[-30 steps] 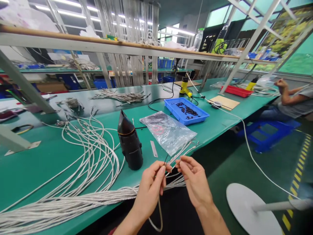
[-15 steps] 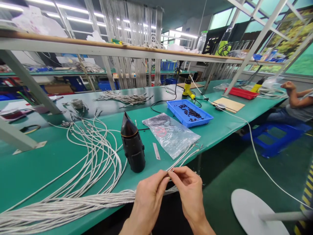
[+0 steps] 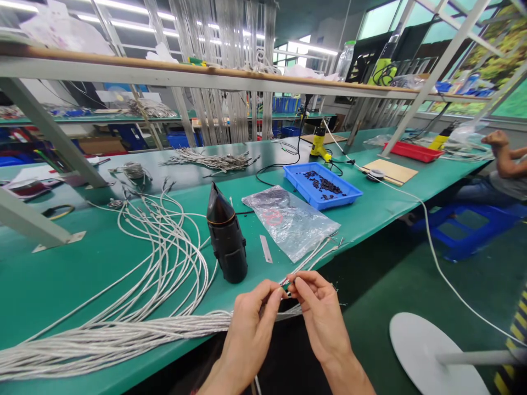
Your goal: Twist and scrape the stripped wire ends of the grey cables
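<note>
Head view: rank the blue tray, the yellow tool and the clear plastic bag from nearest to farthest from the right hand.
From the right hand:
1. Clear plastic bag, ahead and slightly left.
2. Blue tray, beyond the bag.
3. Yellow tool, behind the tray.

Both bare forearms come up from the bottom of the view and slant inward, so that the left hand (image 3: 251, 323) and the right hand (image 3: 323, 315) nearly meet at the fingertips, with the palms well apart. On the left hand, the thumb and index finger stretch forward and close to a pinch grip, the wrist in line with the forearm and the lower fingers partly hidden beneath. The right hand mirrors it, thumb bent against the index finger in a small, tight grip, the other fingers curled in behind and the thumb side turned upward.
</note>
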`<control>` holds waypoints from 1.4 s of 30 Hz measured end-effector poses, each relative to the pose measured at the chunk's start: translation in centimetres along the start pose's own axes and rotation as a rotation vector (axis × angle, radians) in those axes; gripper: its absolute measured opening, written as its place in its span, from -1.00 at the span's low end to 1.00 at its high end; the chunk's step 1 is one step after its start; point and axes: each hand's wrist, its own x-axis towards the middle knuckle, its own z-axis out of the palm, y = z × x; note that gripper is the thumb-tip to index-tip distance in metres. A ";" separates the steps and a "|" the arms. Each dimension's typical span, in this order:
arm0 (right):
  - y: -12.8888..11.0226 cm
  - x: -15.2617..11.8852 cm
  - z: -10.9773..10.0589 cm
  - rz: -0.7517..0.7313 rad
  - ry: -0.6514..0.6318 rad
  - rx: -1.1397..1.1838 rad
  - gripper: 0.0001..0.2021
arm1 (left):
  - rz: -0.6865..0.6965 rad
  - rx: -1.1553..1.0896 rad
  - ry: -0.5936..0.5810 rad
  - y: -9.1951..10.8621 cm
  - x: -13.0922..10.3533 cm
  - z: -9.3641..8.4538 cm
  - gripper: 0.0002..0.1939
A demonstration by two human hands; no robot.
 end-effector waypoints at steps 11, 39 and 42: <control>0.2 -0.5 0.6 0.101 -0.058 0.163 -0.77 | -0.023 -0.020 -0.011 -0.3 0.0 0.3 -0.63; 0.2 -0.6 1.1 0.085 -0.029 0.214 -0.78 | 0.002 -0.033 -0.002 -0.3 0.0 0.2 -0.68; 0.2 -0.6 1.1 0.085 -0.026 0.215 -0.78 | 0.002 -0.036 0.011 -0.4 -0.1 0.2 -0.69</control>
